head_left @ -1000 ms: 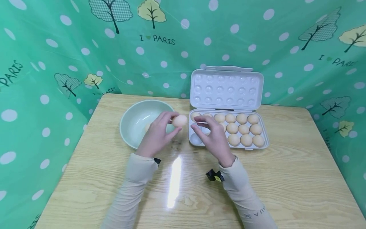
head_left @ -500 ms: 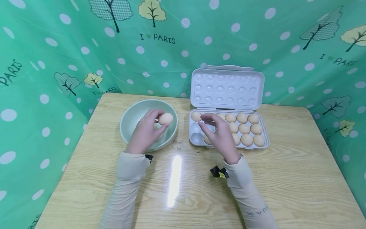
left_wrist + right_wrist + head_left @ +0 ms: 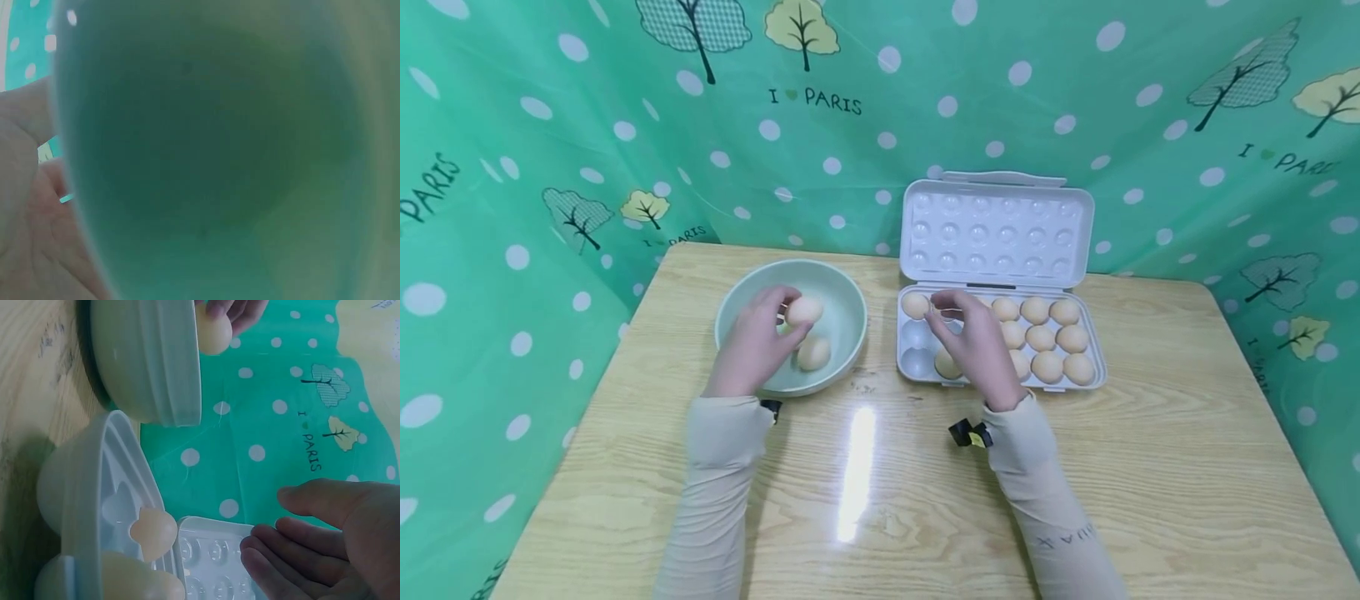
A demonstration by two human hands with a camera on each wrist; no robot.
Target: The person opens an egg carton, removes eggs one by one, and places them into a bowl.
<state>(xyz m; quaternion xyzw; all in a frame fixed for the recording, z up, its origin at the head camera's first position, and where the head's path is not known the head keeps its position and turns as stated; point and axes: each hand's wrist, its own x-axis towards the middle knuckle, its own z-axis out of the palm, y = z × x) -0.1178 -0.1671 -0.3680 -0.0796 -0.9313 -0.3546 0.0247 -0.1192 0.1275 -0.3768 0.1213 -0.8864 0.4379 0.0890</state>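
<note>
My left hand (image 3: 752, 342) pinches an egg (image 3: 805, 311) between thumb and fingers, over the pale green bowl (image 3: 850, 333). Another egg (image 3: 813, 354) lies inside that bowl. In the left wrist view, a blurred greenish surface covers most of the picture, with part of the left hand (image 3: 44, 231) at its edge. My right hand (image 3: 979, 350) is above the left part of the egg carton (image 3: 1000, 383), holding nothing. Its fingers are loosely extended in the right wrist view, thumb apart from them. Several eggs (image 3: 1041, 337) sit in the carton; two cups at its left end are bare.
The carton's lid (image 3: 996, 237) stands open behind it, near the green patterned curtain (image 3: 880, 125). Bowl and carton stand side by side on the wooden table (image 3: 1165, 433), a narrow gap between them.
My left hand has carried the egg leftward from between bowl and carton to over the bowl, uncovering the egg inside. My right hand shifted slightly right, away from the carton's left end.
</note>
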